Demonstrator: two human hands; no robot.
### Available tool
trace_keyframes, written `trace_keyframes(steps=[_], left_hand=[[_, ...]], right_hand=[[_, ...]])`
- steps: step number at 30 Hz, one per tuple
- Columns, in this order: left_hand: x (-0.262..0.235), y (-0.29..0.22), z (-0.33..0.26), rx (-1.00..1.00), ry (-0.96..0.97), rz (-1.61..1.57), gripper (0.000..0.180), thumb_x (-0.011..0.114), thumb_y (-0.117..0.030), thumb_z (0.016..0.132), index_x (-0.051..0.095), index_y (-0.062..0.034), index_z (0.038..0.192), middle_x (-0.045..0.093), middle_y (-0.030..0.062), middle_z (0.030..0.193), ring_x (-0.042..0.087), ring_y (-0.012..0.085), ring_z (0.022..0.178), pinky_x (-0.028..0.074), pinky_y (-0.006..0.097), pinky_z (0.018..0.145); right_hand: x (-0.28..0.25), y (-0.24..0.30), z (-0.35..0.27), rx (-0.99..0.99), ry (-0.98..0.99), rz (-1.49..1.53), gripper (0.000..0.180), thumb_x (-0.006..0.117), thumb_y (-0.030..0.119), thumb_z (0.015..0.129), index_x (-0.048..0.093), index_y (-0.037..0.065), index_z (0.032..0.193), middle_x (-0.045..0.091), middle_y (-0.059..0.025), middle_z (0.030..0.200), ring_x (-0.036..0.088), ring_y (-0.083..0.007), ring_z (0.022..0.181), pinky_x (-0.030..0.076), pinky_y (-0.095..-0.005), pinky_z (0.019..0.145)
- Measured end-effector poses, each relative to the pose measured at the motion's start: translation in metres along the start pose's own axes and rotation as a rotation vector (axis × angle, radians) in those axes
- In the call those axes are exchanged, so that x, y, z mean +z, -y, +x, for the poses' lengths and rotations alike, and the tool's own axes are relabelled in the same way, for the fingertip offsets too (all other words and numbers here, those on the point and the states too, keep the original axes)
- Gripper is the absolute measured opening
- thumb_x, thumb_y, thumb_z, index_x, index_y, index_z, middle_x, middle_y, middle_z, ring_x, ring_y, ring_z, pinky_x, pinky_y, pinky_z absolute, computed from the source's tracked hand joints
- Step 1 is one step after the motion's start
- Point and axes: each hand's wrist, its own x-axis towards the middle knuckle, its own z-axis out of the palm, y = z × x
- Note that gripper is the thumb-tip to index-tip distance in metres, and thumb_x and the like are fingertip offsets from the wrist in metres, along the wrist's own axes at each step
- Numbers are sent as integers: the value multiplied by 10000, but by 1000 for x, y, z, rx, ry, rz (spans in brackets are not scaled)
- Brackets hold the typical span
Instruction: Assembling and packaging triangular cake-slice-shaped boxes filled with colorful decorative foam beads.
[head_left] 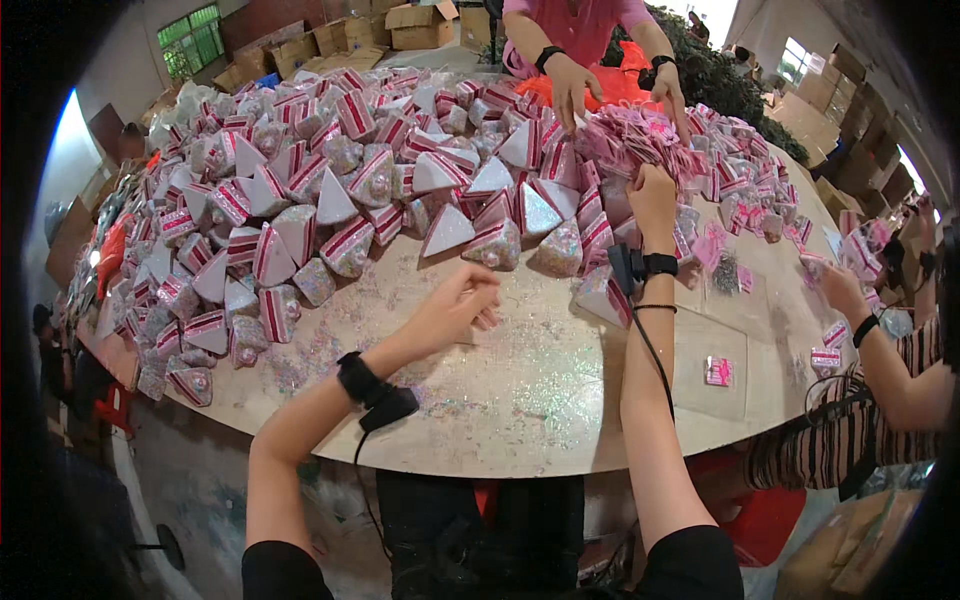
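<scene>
My left hand (pixel 462 305) hovers over the glitter-strewn table, fingers loosely bent and apart, holding nothing. Just beyond it are glittery cake-slice ornaments (pixel 497 243), wedge-shaped with white tops and pink-striped sides. My right hand (pixel 653 197) reaches forward to a bunch of pink tags with ribbon loops (pixel 625 140). Its fingers are bent and pressed against the near edge of the bunch, with the fingertips partly hidden. Across the table, another person's hands (pixel 572 90) hold the same bunch beside a red-orange plastic bag (pixel 625 72).
A large heap of ornaments (pixel 300 180) covers the table's left and far side. On the right lie a clear flat sheet (pixel 700 345), a small pink-printed card (pixel 718 371) and small metal pieces (pixel 727 277). A co-worker's hand (pixel 840 287) holds an ornament there. Cardboard boxes (pixel 420 25) stand behind.
</scene>
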Motion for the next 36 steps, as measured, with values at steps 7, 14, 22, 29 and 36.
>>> trace_keyframes(steps=[7,14,22,29,36], left_hand=[[55,-14,63,-113,-56,-581,537,520,-351,957,343,43,1276,554,190,1078,628,259,873,538,352,806],[81,-5,89,-186,42,-852,792,482,-495,930,163,27,1434,481,257,1276,580,356,1101,502,425,929],[91,-20,102,-131,110,-1128,801,496,-563,891,269,18,1394,458,269,1321,512,415,1173,428,488,1019],[91,-28,66,-289,245,-1157,728,503,-620,861,439,-78,1342,544,182,1227,541,441,1100,397,592,995],[70,-7,-21,-295,-4,-865,547,461,-464,942,440,-78,1330,556,102,1244,562,296,1119,455,490,958]], right_hand=[[-13,34,-10,-5,2,-9,31,554,-22,727,527,-14,740,565,-190,778,557,-400,741,433,-472,653],[-25,40,-41,86,181,-133,71,578,47,753,563,1,805,589,-215,817,579,-412,804,472,-484,719],[-64,62,-70,-125,296,-109,50,568,28,726,564,7,771,590,-188,792,576,-380,818,479,-440,723],[-105,96,-104,-281,319,-90,82,534,-7,719,579,-13,787,587,-167,784,572,-358,826,479,-414,734],[-137,154,-150,-497,273,-36,110,622,54,617,613,1,712,594,-127,706,602,-280,748,521,-363,701]])
